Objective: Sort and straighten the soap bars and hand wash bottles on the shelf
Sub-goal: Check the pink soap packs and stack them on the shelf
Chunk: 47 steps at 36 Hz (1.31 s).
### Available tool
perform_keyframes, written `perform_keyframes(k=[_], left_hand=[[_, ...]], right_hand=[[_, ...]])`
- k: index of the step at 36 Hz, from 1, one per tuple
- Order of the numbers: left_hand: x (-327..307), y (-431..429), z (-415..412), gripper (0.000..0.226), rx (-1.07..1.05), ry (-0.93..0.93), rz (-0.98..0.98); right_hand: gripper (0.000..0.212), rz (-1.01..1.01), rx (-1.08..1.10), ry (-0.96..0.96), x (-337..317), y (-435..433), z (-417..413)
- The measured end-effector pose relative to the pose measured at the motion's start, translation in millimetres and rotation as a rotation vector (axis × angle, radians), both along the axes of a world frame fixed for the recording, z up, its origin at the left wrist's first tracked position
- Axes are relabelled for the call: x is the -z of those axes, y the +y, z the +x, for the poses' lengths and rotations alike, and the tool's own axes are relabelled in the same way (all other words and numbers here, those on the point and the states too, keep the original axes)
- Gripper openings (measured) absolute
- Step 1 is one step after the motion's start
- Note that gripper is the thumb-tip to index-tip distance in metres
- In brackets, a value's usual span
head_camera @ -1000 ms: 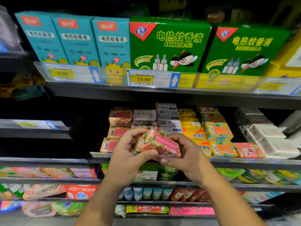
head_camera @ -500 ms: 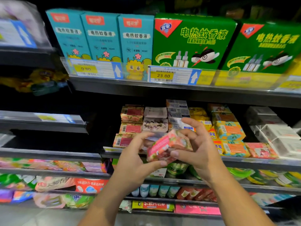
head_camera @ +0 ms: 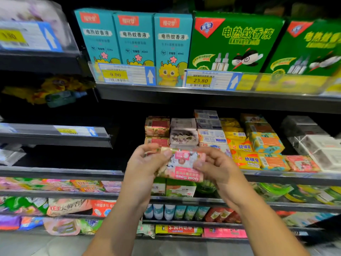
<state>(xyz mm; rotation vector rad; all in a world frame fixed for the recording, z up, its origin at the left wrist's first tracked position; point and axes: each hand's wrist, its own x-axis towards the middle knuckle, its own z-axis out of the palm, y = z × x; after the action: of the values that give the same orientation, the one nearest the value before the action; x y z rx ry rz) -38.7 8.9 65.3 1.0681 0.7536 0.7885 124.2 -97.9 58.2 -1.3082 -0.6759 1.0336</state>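
Centrally, left hand (head_camera: pixel 142 168), right hand (head_camera: pixel 220 169) both pinching pink soap bar (head_camera: pixel 181 164), its ends finger-covered, print blurred.

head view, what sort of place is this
Most likely a shop aisle: price tags on the shelf rails, rows of identical boxes, and stacked soap bars behind the pink bar held by left hand and right hand.

Soap bar (head_camera: pixel 181 164) glossy wrap; shelf (head_camera: pixel 212 97) matt metal.
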Motion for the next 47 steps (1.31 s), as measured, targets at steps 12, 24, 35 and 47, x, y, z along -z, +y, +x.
perform_keyframes(k=[12, 24, 35, 47], left_hand=[[21, 10, 11, 0.020, 0.018, 0.270, 0.078], [17, 6, 15, 0.045, 0.292, 0.183, 0.547], [21, 34, 21, 0.077, 0.241, 0.717, 1.226], [37, 113, 35, 0.068, 0.128, 0.943, 1.027]], right_hand=[[0.044, -0.386, -0.004, -0.070, -9, 8, 0], [0.033, -0.105, 0.081, 0.255, -22, 13, 15], [0.048, -0.001, -0.104, -0.225, -5, 26, 24], [0.075, -0.703, -0.309, -1.371, 34, 69, 90]])
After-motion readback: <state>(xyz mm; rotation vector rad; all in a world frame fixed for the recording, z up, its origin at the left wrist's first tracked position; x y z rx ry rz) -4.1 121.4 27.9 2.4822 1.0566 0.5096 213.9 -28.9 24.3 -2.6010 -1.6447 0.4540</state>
